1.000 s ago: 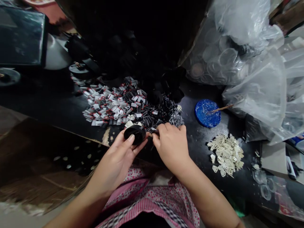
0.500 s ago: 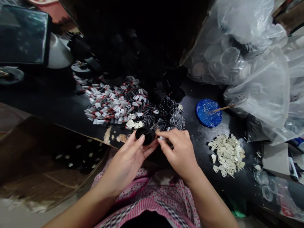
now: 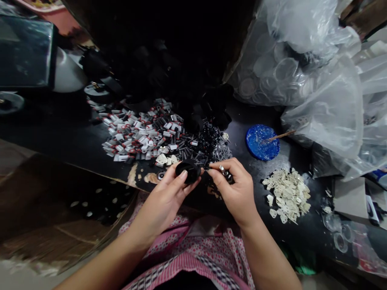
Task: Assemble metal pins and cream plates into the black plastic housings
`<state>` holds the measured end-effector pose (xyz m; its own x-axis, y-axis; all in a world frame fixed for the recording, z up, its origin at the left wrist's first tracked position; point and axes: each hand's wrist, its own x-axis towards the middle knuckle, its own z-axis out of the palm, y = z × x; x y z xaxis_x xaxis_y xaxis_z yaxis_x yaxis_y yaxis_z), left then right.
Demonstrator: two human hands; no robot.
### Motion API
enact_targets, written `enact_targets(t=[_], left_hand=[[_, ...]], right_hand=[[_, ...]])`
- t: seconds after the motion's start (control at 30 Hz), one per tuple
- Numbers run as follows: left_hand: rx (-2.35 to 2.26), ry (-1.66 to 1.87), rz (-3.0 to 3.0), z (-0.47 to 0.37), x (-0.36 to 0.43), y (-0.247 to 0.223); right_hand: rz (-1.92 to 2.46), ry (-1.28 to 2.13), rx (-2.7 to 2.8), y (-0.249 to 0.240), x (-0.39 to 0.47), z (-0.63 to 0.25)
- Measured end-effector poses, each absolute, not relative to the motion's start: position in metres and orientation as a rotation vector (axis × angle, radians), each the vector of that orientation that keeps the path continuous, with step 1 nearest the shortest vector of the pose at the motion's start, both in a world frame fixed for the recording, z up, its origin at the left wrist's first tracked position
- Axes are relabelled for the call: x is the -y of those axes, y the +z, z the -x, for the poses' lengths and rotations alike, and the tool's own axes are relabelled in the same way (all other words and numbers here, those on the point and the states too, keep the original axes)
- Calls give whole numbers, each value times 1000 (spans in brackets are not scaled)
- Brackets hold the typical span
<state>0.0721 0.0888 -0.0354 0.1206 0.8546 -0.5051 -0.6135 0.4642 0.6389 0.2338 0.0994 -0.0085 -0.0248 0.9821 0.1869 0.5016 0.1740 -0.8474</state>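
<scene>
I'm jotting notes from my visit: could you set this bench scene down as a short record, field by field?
Left hand: holds a round, hollow black part
Right hand: holds a small metal-tipped piece
Beyond the hands: white-and-grey pieces with some red, dark springs
Right of the hands: a heap of pale flat pieces
Beyond that heap: a blue dish with a thin stick

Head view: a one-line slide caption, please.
Left hand holding a black cup, right hand a shiny-ended piece, near heaped small parts.

The head camera looks down over the bench (image 3: 60, 135).
</scene>
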Motion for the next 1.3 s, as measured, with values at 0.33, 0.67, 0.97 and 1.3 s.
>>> enact_targets(t=[0.33, 0.67, 0.97, 1.3], left_hand=[[-962, 1021, -374, -69, -84, -39], [-941, 966, -362, -67, -84, -38], [-937, 876, -570, -50, -95, -43], [-932, 856, -448, -54, -95, -39]], right_hand=[[1413, 927, 1523, -3, -96, -226], [1403, 909, 1543, -6, -92, -223], [1367, 1486, 1336, 8, -97, -235], [1391, 604, 1940, 11, -83, -231]])
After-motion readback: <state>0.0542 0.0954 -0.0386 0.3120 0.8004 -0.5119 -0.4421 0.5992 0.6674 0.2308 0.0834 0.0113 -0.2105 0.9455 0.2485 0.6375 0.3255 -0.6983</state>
